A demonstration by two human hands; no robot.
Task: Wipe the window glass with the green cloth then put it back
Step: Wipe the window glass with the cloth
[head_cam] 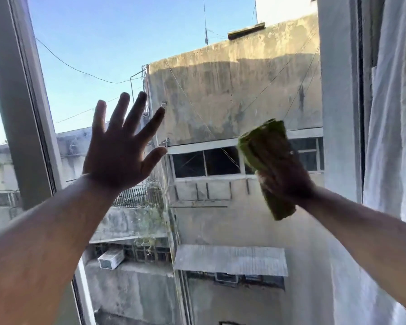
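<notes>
Now both bare arms reach forward toward the clear window glass [220,90]; the left hand [120,151] is raised with palm forward and all five fingers spread wide, holding nothing, its fingertips up near the pane, though whether they touch the glass cannot be told; the right hand [284,177] is closed around the folded green cloth [265,148], gripping it about the middle so that one end of the cloth sticks up and to the left above the fingers and the other end hangs below the wrist; the cloth is held up at the right part of the pane, level with the left hand and well apart from it; contact between cloth and glass cannot be judged from this view. To the left stands the grey metal window frame [17,102], leaning across the picture; to the right hangs a white fabric curtain [394,113], just beside the right forearm. Through the pane shows a stained concrete building [232,90] with dark windows, a corrugated metal awning [230,259] lower down, a white air-conditioner unit [110,258] on a ledge, thin wires crossing, and blue sky above.
</notes>
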